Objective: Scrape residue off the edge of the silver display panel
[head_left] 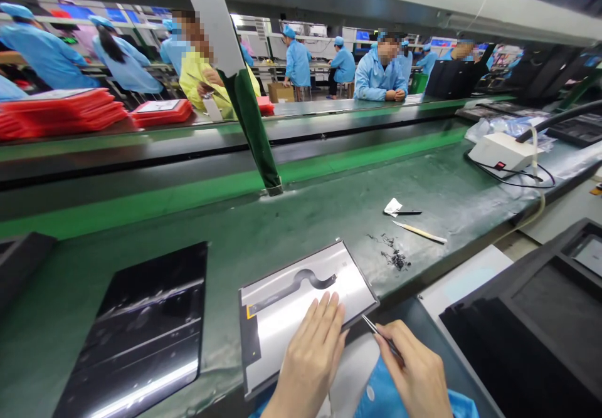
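Note:
A silver rectangular panel (301, 299) with a dark curved ribbon strip lies on the green bench at its near edge. My left hand (313, 355) lies flat on the panel's lower right part, fingers stretched out together. My right hand (416, 374) is closed on thin metal tweezers (376, 330), whose tips point at the panel's near right edge, just beside my left fingertips.
A glossy black panel (141, 330) lies to the left. Black scraps (395, 255), a thin pale stick (418, 231) and a small white scrap with a dark tool (397, 208) lie beyond. A white box with cables (501, 151) sits far right. Black trays (540, 324) stand at right. Other workers sit behind the conveyor.

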A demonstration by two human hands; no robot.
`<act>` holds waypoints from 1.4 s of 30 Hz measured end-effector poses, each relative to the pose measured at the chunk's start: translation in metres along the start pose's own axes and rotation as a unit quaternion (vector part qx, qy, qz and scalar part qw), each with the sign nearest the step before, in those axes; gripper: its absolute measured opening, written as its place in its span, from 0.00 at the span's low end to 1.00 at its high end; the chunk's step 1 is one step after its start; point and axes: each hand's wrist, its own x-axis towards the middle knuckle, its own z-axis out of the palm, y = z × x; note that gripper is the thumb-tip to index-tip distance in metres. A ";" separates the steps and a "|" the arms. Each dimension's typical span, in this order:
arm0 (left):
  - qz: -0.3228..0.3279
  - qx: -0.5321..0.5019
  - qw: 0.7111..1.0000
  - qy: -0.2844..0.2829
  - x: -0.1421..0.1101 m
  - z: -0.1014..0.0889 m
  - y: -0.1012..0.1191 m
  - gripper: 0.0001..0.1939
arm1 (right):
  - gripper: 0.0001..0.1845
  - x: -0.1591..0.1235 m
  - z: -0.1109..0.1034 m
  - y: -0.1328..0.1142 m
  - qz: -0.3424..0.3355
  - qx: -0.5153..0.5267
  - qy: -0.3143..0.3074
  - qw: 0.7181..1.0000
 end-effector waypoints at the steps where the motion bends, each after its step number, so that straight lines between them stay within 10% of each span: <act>1: -0.001 0.000 1.000 -0.001 0.000 0.000 0.000 0.15 | 0.11 0.000 0.000 0.000 0.000 -0.003 -0.001 1.000; 16: 0.002 0.005 1.000 0.014 0.000 0.000 0.000 0.14 | 0.14 0.000 0.001 -0.002 0.034 0.023 -0.007 0.999; 25: 0.008 0.011 1.000 0.015 0.000 0.000 0.000 0.14 | 0.21 0.008 0.001 0.014 0.243 0.225 -0.105 0.938; 34: 0.007 0.017 1.000 0.014 -0.001 0.001 -0.001 0.14 | 0.14 0.009 -0.009 0.004 0.018 0.042 -0.013 0.999; 42: 0.006 0.013 1.000 0.016 0.000 0.000 0.000 0.14 | 0.17 0.017 -0.013 0.003 -0.029 0.004 -0.021 0.999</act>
